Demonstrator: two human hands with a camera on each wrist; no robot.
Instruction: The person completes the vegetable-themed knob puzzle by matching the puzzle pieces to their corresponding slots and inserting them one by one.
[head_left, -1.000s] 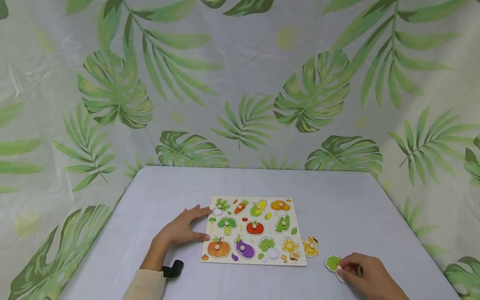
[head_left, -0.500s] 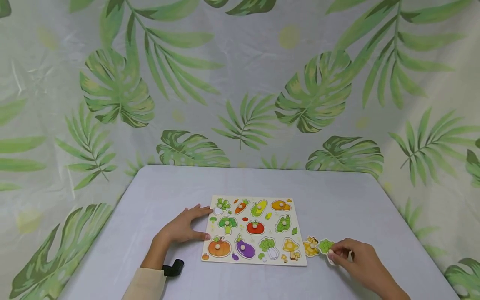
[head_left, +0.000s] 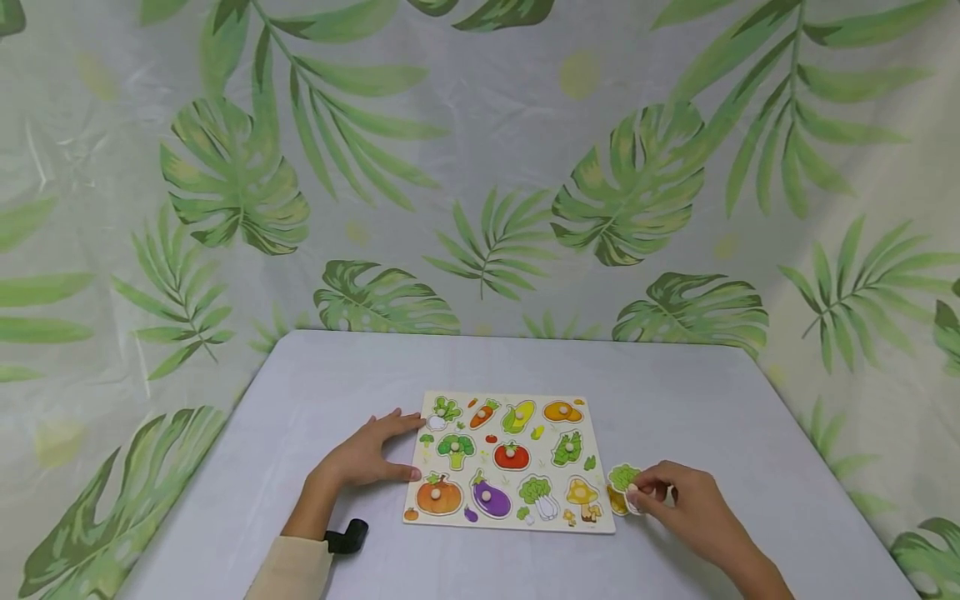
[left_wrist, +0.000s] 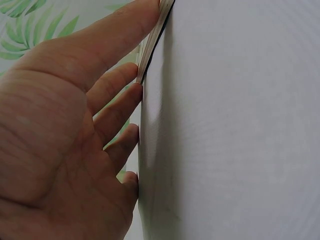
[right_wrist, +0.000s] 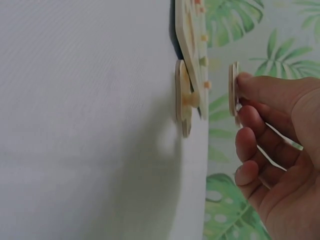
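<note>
In the head view, a wooden vegetable puzzle board point(head_left: 536, 457) lies on the table. My left hand point(head_left: 363, 454) rests against its left edge, thumb and fingers extended; the left wrist view shows the fingertips point(left_wrist: 134, 90) touching the board's edge. Just off the board's lower right side, my right hand point(head_left: 678, 500) pinches a green leafy vegetable puzzle piece point(head_left: 622, 477) by its knob. Seen from the right wrist, that piece point(right_wrist: 232, 90) is raised off the table. Beneath it, a yellow mushroom puzzle piece point(head_left: 617, 502) lies beside the board, partly hidden in the head view.
Several knobbed pieces sit in the board, among them a tomato point(head_left: 512, 456), an eggplant point(head_left: 491, 498) and a pumpkin point(head_left: 438, 497). A white cloth covers the table point(head_left: 360, 367). A leaf-patterned curtain point(head_left: 487, 150) hangs behind and at both sides.
My right hand has carried the leafy vegetable piece leftward and away from me, from the table at the right to over the mushroom piece. The left hand and board have stayed put.
</note>
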